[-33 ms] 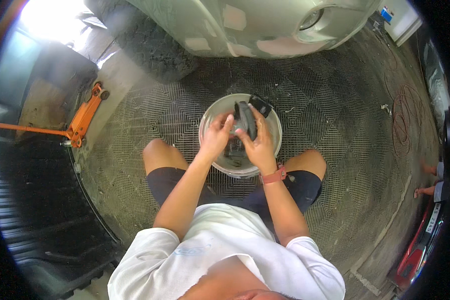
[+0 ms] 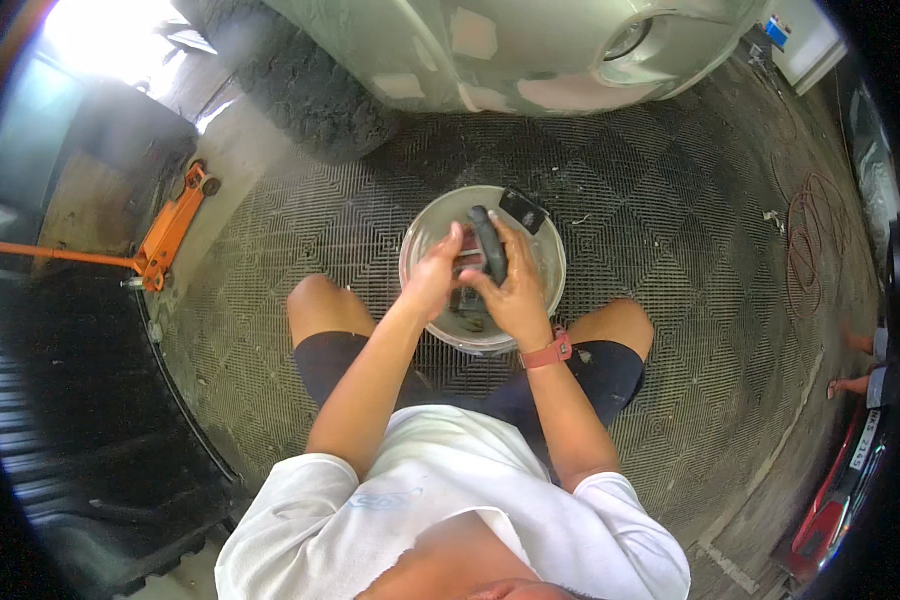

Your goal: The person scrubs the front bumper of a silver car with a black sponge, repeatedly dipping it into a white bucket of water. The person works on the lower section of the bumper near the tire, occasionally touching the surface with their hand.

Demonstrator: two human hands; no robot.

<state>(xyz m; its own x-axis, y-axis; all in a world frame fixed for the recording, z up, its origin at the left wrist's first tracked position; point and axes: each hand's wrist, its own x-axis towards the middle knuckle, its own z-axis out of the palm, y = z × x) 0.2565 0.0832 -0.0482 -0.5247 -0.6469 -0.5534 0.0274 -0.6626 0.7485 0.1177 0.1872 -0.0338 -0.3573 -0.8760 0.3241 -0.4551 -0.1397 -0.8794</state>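
Observation:
A pale round bucket (image 2: 410,240) stands between my knees, with cloudy liquid and dark shapes inside. Over it, my right hand (image 2: 516,280) grips a dark grey, rounded block (image 2: 489,246), thumb on the near side and fingers along the right. Its exact kind is unclear. Facing the block from the left is my left hand (image 2: 436,272), its fingers stretched and thumb apart. Something reddish shows between the hands, too small to make out. A black rectangular block (image 2: 522,211) rests at the bucket's far right rim.
A pale green car body (image 2: 560,60) with sanded patches is ahead, beside a dark tyre-like mass (image 2: 310,95). An orange floor jack (image 2: 170,225) lies left, near a black ribbed panel (image 2: 90,430). A reddish hose (image 2: 805,240) coils at right on the grooved mat (image 2: 690,260).
The grey block has turned in my right hand and now shows a narrower side. My left hand has shifted slightly. The black block stays at the rim.

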